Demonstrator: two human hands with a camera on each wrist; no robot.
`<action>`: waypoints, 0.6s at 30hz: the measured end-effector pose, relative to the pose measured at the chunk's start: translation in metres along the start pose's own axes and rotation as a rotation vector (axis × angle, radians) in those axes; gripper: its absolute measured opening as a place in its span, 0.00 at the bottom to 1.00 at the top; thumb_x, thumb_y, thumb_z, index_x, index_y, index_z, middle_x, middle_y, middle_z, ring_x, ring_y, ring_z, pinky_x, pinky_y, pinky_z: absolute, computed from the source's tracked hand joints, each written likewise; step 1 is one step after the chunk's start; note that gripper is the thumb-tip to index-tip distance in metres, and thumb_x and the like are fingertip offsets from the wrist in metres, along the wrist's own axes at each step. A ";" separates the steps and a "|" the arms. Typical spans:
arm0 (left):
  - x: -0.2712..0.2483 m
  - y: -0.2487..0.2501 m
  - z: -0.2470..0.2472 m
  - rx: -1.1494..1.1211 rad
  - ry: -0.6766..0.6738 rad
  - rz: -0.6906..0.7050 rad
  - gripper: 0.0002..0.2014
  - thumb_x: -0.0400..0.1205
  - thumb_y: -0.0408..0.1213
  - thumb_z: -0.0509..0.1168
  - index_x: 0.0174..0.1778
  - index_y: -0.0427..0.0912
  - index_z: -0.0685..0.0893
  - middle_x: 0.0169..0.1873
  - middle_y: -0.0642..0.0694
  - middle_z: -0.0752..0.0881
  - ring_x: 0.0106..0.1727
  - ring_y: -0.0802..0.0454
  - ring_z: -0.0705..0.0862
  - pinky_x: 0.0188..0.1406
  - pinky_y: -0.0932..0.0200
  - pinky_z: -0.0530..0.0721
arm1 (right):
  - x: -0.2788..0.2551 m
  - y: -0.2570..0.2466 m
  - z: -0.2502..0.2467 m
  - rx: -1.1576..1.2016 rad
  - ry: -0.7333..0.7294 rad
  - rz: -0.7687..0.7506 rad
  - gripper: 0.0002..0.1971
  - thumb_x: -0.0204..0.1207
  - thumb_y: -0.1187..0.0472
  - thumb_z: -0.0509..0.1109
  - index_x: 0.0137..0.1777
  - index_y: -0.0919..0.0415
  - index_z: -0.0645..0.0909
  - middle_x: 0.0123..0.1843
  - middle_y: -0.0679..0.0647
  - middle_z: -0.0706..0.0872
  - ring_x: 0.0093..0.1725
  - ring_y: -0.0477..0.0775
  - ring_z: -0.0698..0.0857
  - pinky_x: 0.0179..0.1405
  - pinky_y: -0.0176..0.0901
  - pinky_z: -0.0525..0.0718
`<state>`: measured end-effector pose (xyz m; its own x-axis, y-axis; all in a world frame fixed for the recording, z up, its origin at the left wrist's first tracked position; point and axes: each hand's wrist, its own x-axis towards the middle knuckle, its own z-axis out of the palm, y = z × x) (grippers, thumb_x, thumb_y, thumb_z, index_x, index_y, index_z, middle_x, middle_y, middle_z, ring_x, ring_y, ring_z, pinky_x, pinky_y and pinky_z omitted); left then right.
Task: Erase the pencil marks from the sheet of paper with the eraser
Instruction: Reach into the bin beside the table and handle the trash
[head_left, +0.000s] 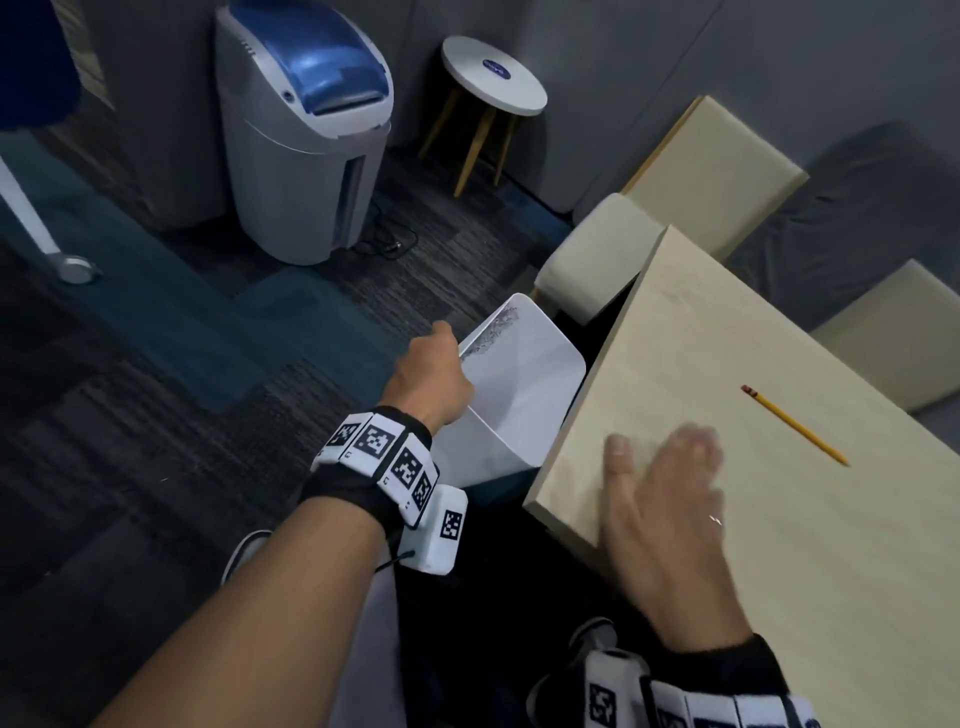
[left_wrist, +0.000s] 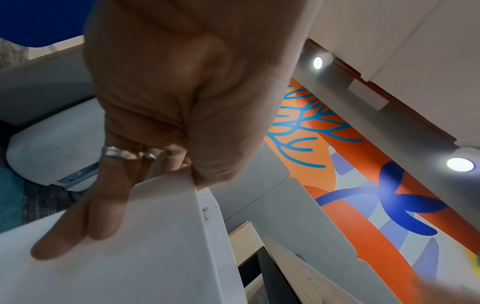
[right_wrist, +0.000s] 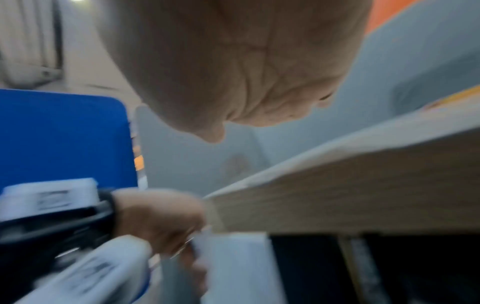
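Note:
The white sheet of paper (head_left: 519, 374) is held off the left edge of the light wooden table (head_left: 779, 571), bent into a trough over the floor. Dark pencil specks (head_left: 493, 332) lie along its far upper edge. My left hand (head_left: 431, 374) pinches the sheet's left edge, thumb on top and straight fingers (left_wrist: 78, 226) beneath the paper (left_wrist: 155, 257). My right hand (head_left: 670, 478) lies flat and open on the table near its corner, motion-blurred. A yellow pencil (head_left: 795, 425) with a pink eraser tip lies on the table beyond it. I see no separate eraser.
A grey bin with a blue lid (head_left: 306, 130) and a small round white stool (head_left: 493, 75) stand on the dark carpet ahead. Cream cushioned seats (head_left: 597, 254) sit against the table's far side. My shoes show below.

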<state>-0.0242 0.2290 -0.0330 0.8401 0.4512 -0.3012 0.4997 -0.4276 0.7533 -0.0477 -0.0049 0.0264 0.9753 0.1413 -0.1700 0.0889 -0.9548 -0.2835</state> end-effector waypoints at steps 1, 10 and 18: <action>0.000 -0.002 -0.001 0.005 0.000 -0.001 0.13 0.85 0.26 0.57 0.66 0.36 0.73 0.57 0.37 0.80 0.53 0.33 0.85 0.45 0.45 0.81 | -0.003 0.006 -0.001 -0.007 -0.021 0.162 0.53 0.81 0.26 0.36 0.95 0.64 0.35 0.97 0.61 0.34 0.95 0.56 0.33 0.94 0.60 0.38; 0.003 -0.011 0.004 0.051 -0.012 0.034 0.11 0.84 0.28 0.62 0.61 0.37 0.75 0.57 0.36 0.83 0.54 0.32 0.87 0.44 0.46 0.82 | -0.008 -0.056 0.047 0.236 -0.012 -0.498 0.35 0.94 0.36 0.42 0.96 0.51 0.49 0.96 0.40 0.45 0.93 0.34 0.41 0.94 0.41 0.40; 0.012 -0.024 0.011 -0.009 -0.012 -0.010 0.09 0.82 0.27 0.61 0.57 0.40 0.74 0.53 0.38 0.82 0.46 0.35 0.87 0.43 0.46 0.86 | 0.009 -0.019 0.054 0.607 0.410 -0.526 0.18 0.90 0.50 0.70 0.40 0.53 0.93 0.43 0.38 0.93 0.43 0.43 0.93 0.46 0.53 0.91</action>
<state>-0.0238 0.2360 -0.0616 0.8375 0.4463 -0.3154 0.5062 -0.4158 0.7556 -0.0513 0.0287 -0.0204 0.8446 0.3062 0.4392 0.5354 -0.4743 -0.6989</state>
